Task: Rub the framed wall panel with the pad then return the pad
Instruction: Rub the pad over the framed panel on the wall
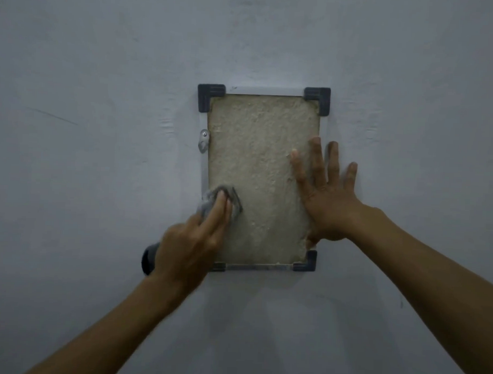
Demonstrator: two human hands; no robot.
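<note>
- Left hand (191, 241) presses grey pad (225, 201) on framed wall panel (257, 164), lower-left area, fingers flat on pad.
- Right hand (327, 198) splayed wide across panel's right edge.
- Dark round object (147, 259) half hidden behind left wrist.
- Metal clip (203, 140) on left frame side.

Wall: pale grey-blue painted plaster wall (104, 70), uneven, with faint scuffs and a thin dark scratch on its left part.
Knob: dark round cylindrical object (148, 258) projecting from the wall, low and left of centre, partly hidden.
</note>
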